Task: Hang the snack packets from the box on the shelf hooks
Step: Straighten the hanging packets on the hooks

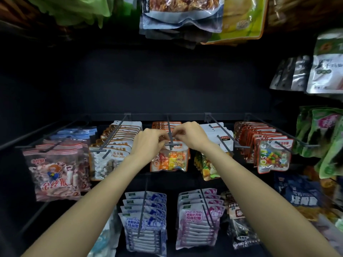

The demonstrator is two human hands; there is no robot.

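Dark shelving faced us; our left hand [148,143] and right hand [189,135] pinched the light, floppy candy packet [170,160] by its top edge at twelve o'clock, on the hook [169,130].

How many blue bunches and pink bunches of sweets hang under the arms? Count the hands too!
Blue bunches: 1
Pink bunches: 1
Hands at the orange packet: 2, left and right
Total: 4

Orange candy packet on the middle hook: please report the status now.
Left hand and right hand both pinch the orange candy packet top. Packet at the middle hook tip. Nothing blocking.
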